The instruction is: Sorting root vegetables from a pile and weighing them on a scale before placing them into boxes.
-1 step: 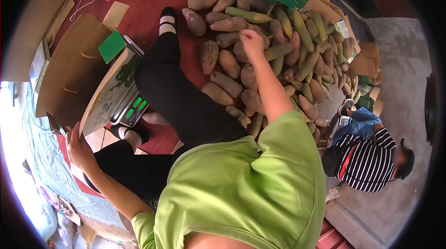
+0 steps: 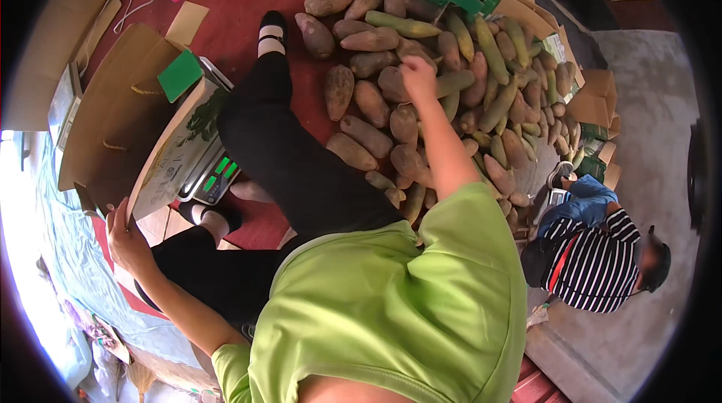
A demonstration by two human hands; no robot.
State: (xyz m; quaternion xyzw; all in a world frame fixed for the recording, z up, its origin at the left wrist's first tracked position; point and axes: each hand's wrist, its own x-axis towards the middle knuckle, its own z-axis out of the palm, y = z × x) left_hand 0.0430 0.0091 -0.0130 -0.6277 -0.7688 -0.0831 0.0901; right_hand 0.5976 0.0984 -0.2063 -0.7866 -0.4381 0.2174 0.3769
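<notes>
The right hand (image 2: 420, 76), grip unclear, has drawn slightly back, still among the vegetables (image 2: 475, 76); the left hand (image 2: 131, 243) grips a cardboard box (image 2: 120, 113).

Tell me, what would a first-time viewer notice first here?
Probably the big heap of brown and green oblong vegetables across the upper middle and right, with the right hand over it. Next comes the bright lime-green shirt at bottom centre. On the left, the left hand is at the edge of an open cardboard box.
</notes>
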